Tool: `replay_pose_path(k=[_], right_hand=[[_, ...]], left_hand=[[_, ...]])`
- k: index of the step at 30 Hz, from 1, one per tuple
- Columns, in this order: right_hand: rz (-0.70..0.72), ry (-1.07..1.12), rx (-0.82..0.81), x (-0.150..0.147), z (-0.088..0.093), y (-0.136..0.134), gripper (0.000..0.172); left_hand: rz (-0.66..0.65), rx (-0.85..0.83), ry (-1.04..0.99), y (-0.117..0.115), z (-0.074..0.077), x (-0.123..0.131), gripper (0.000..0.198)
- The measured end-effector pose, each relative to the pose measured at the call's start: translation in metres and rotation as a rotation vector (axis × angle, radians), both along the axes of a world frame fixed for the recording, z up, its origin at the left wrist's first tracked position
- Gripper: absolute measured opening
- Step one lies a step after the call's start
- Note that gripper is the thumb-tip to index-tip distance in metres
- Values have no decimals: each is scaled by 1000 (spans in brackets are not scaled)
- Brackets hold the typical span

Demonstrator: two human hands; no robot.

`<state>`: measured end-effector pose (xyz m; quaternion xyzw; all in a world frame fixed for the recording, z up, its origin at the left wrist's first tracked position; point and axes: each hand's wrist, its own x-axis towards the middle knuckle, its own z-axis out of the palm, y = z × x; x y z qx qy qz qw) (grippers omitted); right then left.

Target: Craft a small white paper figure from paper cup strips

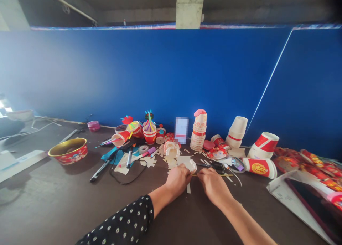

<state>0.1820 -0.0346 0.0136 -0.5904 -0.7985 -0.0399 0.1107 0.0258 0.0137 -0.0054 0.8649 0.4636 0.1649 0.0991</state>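
My left hand (178,180) is closed in a pinch at the left end of a thin wooden stick (227,175). The fingers of my right hand (213,187) are closed on the same stick, which pokes out to the right beyond them. A narrow white paper strip (188,188) hangs just below my left fingertips. Right behind my hands lies a cut piece of white paper (186,162), and a torn white paper cup (171,151) stands further back. Dark-handled scissors (217,166) rest behind my right hand. My fingers partly hide the stick.
Left are a red-and-gold bowl (68,152), a box cutter (100,171), a marker (129,157) and decorated cups (149,133). Stacked paper cups (198,132) stand at the back. A red cup (259,167) lies right, near a dark phone or tablet (315,205) on paper. A blue partition (149,73) rises behind.
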Motion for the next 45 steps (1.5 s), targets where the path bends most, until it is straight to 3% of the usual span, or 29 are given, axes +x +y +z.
replay_pose_path(k=[12, 19, 25, 35, 40, 45], right_hand=[[-19, 15, -3, -1, -2, 2, 32], [-4, 103, 50, -1, -6, 5, 31], [-31, 9, 60, -1, 1, 5, 32], [-84, -28, -36, 27, 11, 6, 28], [13, 207, 104, 9, 6, 8, 31], [112, 192, 66, -13, 0, 7, 33]], left_hand=[[-53, -33, -117, 0, 3, -8, 21], [5, -40, -104, -1, 5, -6, 16], [4, -17, -81, 2, 1, -6, 18], [12, -38, -61, -2, 8, -5, 24], [51, -37, -74, 0, 5, -4, 26], [5, -48, -81, -1, 6, -6, 20]])
